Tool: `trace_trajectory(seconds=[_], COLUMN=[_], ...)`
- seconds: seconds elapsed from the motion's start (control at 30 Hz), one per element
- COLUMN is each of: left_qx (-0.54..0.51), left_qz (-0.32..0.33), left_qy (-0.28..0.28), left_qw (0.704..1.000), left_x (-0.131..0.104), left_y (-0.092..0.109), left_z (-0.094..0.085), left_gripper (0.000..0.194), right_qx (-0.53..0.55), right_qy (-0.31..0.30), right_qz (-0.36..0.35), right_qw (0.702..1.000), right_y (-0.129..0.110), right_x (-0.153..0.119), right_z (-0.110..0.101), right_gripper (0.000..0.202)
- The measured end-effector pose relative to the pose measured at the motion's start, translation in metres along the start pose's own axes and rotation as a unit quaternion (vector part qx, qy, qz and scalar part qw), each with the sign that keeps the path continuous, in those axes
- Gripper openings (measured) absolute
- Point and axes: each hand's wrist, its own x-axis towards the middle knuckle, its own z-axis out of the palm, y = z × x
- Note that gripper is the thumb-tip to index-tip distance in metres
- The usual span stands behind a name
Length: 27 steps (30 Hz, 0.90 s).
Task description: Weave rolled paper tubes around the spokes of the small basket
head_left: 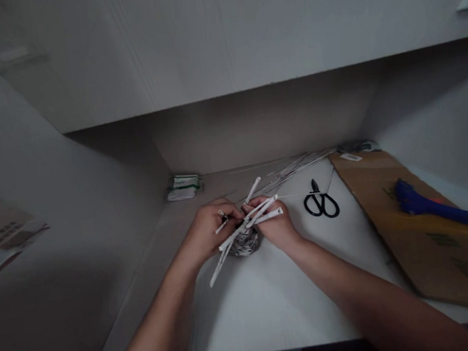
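Observation:
A small woven piece of rolled paper tubes, dark and light mottled, is held up between my hands above the white tabletop. Several white paper tubes stick out from its top in different directions. My left hand is closed round its left side, fingers bent in toward the tubes. From the right, my right hand pinches at the tubes near the top of the piece. Its fingertips are partly hidden behind the tubes.
Black-handled scissors lie right of my hands. Farther right, a blue glue gun rests on a cardboard sheet. Long thin tubes lie along the back, and a small white-and-green packet sits back left. A cabinet panel overhangs the table.

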Motion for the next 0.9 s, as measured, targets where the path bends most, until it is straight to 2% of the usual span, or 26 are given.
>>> trace_trajectory(seconds=[0.1, 0.23, 0.47, 0.6, 0.73, 0.83, 0.9], left_qx=[0.011, 0.048, 0.056, 0.057, 0.055, 0.062, 0.051], left_qz=[-0.024, -0.061, -0.038, -0.033, -0.085, -0.111, -0.120], left_qy=[0.017, 0.038, 0.010, 0.029, 0.063, 0.081, 0.076], left_qw=[1.000, 0.996, 0.998, 0.997, 0.993, 0.989, 0.989], left_x=[0.001, 0.001, 0.000, 0.001, 0.003, 0.004, 0.005], left_y=[0.000, -0.001, 0.003, 0.006, 0.007, 0.008, 0.008], left_z=[0.003, 0.008, 0.003, 0.006, 0.011, 0.013, 0.012], left_gripper=[0.019, 0.018, 0.022, 0.019, 0.013, 0.028, 0.028], right_qx=[0.041, 0.052, 0.068, 0.068, 0.079, 0.091, 0.091], right_qy=[0.001, 0.002, 0.028, 0.017, 0.000, -0.015, -0.016], right_qz=[0.020, 0.011, 0.011, 0.015, 0.001, 0.002, 0.004], right_qw=[0.999, 0.999, 0.997, 0.997, 0.997, 0.996, 0.996], right_y=[-0.006, -0.010, -0.006, -0.009, -0.013, -0.016, -0.016], right_x=[-0.001, -0.003, -0.003, -0.003, -0.005, -0.008, -0.009], right_z=[0.001, 0.002, 0.006, 0.005, 0.004, 0.005, 0.007], right_gripper=[0.022, 0.021, 0.024, 0.022, 0.019, 0.016, 0.014])
